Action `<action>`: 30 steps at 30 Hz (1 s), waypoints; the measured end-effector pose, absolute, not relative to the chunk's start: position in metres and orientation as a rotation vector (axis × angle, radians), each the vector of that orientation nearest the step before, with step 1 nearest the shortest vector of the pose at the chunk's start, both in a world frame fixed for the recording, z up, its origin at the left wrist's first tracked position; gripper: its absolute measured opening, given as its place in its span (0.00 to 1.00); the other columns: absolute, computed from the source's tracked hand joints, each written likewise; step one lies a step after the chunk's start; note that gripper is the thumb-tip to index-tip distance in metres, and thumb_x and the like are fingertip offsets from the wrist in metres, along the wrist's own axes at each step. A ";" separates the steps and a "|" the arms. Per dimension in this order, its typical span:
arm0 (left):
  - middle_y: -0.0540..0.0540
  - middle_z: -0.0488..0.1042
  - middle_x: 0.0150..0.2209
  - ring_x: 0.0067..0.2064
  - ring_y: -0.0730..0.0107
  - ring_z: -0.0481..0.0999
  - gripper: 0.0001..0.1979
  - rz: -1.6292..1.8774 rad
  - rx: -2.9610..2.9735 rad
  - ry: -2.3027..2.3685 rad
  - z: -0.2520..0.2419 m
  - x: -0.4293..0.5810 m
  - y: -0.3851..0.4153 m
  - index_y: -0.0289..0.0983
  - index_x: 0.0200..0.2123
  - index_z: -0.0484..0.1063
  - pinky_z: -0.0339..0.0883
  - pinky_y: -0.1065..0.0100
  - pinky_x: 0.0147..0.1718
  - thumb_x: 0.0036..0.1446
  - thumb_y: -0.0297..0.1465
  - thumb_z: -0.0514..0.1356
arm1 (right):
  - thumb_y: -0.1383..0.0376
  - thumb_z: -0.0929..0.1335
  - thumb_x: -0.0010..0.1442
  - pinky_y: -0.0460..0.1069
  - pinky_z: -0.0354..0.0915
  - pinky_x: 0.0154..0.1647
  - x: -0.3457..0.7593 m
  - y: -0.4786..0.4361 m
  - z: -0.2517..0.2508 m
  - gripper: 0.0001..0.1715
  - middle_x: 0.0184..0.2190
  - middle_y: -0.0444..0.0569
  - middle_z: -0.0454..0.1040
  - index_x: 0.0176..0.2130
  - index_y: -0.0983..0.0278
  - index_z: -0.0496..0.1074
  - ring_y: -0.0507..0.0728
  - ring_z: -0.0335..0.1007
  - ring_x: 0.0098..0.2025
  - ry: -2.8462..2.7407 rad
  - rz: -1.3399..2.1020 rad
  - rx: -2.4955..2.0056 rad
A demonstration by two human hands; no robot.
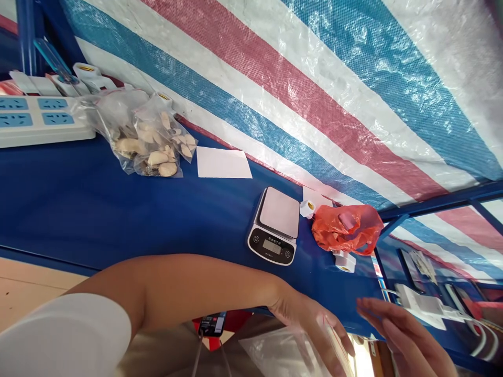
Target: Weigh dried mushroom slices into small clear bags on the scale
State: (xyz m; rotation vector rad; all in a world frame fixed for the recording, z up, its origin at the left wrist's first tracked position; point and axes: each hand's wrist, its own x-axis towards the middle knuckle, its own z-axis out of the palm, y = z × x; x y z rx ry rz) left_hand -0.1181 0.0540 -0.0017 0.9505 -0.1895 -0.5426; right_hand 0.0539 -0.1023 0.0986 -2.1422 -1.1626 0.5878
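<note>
My left arm stretches across the front of the blue table. At the lower right, my left hand point(304, 314) is closed on a clear plastic zip bag point(281, 353), which hangs above my lap. The bag looks flat, with nothing visible inside. Just right of it, my right hand point(408, 337) is held up with its fingers stretched out, slightly blurred and apart from the bag. A kitchen scale point(279, 212) with a silver plate and black front panel sits on the table beyond my left hand. Its display digits are too small to read.
Clear bags of pale dried slices point(157, 146) lie at the left beside a power strip point(47, 123). A white paper point(223, 162) rests near the striped sheet point(275, 78). Right of the scale is a red plastic bag point(346, 228). A phone point(212, 324) shows below my arm.
</note>
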 end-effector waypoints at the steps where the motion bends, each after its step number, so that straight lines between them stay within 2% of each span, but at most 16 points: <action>1: 0.55 0.76 0.44 0.42 0.70 0.81 0.45 -0.532 0.960 -0.195 -0.005 -0.117 0.052 0.42 0.51 0.68 0.77 0.66 0.47 0.26 0.18 0.77 | 0.46 0.72 0.59 0.55 0.76 0.54 0.058 -0.090 0.095 0.25 0.51 0.52 0.83 0.48 0.59 0.80 0.69 0.79 0.57 -1.145 0.480 -2.232; 3: 0.55 0.76 0.44 0.43 0.70 0.81 0.46 -0.515 0.977 -0.201 -0.011 -0.114 0.048 0.43 0.53 0.68 0.76 0.68 0.46 0.26 0.20 0.78 | 0.48 0.70 0.59 0.59 0.73 0.58 0.062 -0.062 0.088 0.25 0.50 0.53 0.83 0.48 0.61 0.80 0.70 0.78 0.56 -1.138 0.277 -2.328; 5: 0.55 0.76 0.44 0.42 0.71 0.81 0.47 -0.509 0.978 -0.194 -0.014 -0.112 0.046 0.43 0.53 0.68 0.77 0.68 0.45 0.26 0.21 0.79 | 0.52 0.66 0.60 0.61 0.71 0.56 0.063 -0.031 0.084 0.25 0.46 0.53 0.84 0.50 0.61 0.80 0.69 0.80 0.52 -1.189 0.126 -2.390; 9: 0.55 0.76 0.43 0.40 0.71 0.81 0.45 -0.531 0.964 -0.163 -0.008 -0.114 0.048 0.43 0.50 0.68 0.77 0.68 0.43 0.25 0.17 0.77 | 0.58 0.62 0.63 0.58 0.71 0.50 0.066 0.029 0.087 0.24 0.43 0.55 0.84 0.50 0.62 0.81 0.68 0.79 0.48 -1.472 -0.011 -2.477; 12: 0.55 0.76 0.43 0.40 0.73 0.80 0.44 -0.509 0.992 -0.161 -0.001 -0.119 0.053 0.43 0.50 0.68 0.76 0.71 0.43 0.26 0.15 0.75 | 0.66 0.60 0.64 0.59 0.69 0.51 0.075 0.073 0.094 0.22 0.45 0.60 0.82 0.46 0.66 0.81 0.69 0.78 0.49 -1.699 -0.149 -2.654; 15: 0.55 0.75 0.43 0.40 0.74 0.79 0.43 -0.491 1.019 -0.162 0.005 -0.122 0.058 0.42 0.50 0.69 0.76 0.73 0.42 0.27 0.14 0.73 | 0.68 0.60 0.65 0.59 0.68 0.50 0.088 0.111 0.094 0.20 0.45 0.65 0.80 0.40 0.69 0.81 0.71 0.77 0.50 -1.834 -0.022 -2.822; 16: 0.55 0.75 0.42 0.40 0.74 0.79 0.43 -0.503 1.014 -0.159 0.006 -0.123 0.059 0.42 0.50 0.69 0.76 0.73 0.42 0.27 0.13 0.73 | 0.67 0.60 0.66 0.58 0.68 0.50 0.092 0.121 0.091 0.20 0.45 0.65 0.80 0.42 0.69 0.80 0.70 0.77 0.49 -1.858 0.044 -2.826; 18: 0.55 0.75 0.43 0.40 0.75 0.79 0.43 -0.531 0.994 -0.154 0.008 -0.124 0.061 0.43 0.49 0.69 0.76 0.72 0.42 0.27 0.12 0.71 | 0.65 0.60 0.68 0.56 0.69 0.49 0.097 0.137 0.083 0.23 0.50 0.63 0.79 0.53 0.69 0.77 0.68 0.77 0.49 -1.865 0.131 -2.795; 21: 0.55 0.75 0.43 0.40 0.74 0.79 0.43 -0.562 0.954 -0.159 0.011 -0.126 0.063 0.43 0.49 0.68 0.77 0.70 0.44 0.27 0.11 0.71 | 0.61 0.60 0.69 0.55 0.70 0.49 0.097 0.150 0.066 0.33 0.61 0.67 0.73 0.69 0.70 0.63 0.67 0.76 0.54 -1.800 0.175 -2.787; 23: 0.55 0.75 0.43 0.40 0.74 0.79 0.42 -0.543 0.952 -0.166 0.011 -0.127 0.063 0.43 0.49 0.69 0.78 0.70 0.44 0.27 0.12 0.71 | 0.59 0.60 0.70 0.58 0.69 0.52 0.094 0.156 0.054 0.36 0.63 0.70 0.69 0.71 0.70 0.60 0.70 0.73 0.57 -1.742 0.177 -2.796; 26: 0.56 0.74 0.43 0.40 0.74 0.80 0.42 -0.521 0.950 -0.156 0.009 -0.124 0.063 0.43 0.48 0.70 0.77 0.71 0.43 0.27 0.12 0.72 | 0.54 0.58 0.71 0.67 0.66 0.57 0.086 0.160 0.040 0.35 0.65 0.70 0.66 0.70 0.66 0.63 0.77 0.67 0.63 -1.654 0.139 -2.808; 28: 0.56 0.76 0.42 0.40 0.72 0.80 0.42 -0.585 0.903 -0.140 0.008 -0.122 0.063 0.43 0.48 0.69 0.78 0.69 0.42 0.26 0.11 0.72 | 0.55 0.56 0.72 0.72 0.62 0.59 0.082 0.161 0.035 0.33 0.67 0.70 0.64 0.69 0.64 0.64 0.80 0.63 0.65 -1.604 0.090 -2.805; 30: 0.56 0.77 0.40 0.39 0.71 0.81 0.43 -0.627 0.861 -0.121 0.009 -0.121 0.063 0.43 0.47 0.68 0.79 0.67 0.41 0.25 0.10 0.71 | 0.57 0.57 0.71 0.71 0.61 0.60 0.081 0.160 0.033 0.33 0.65 0.70 0.65 0.69 0.65 0.64 0.78 0.64 0.65 -1.570 0.060 -2.786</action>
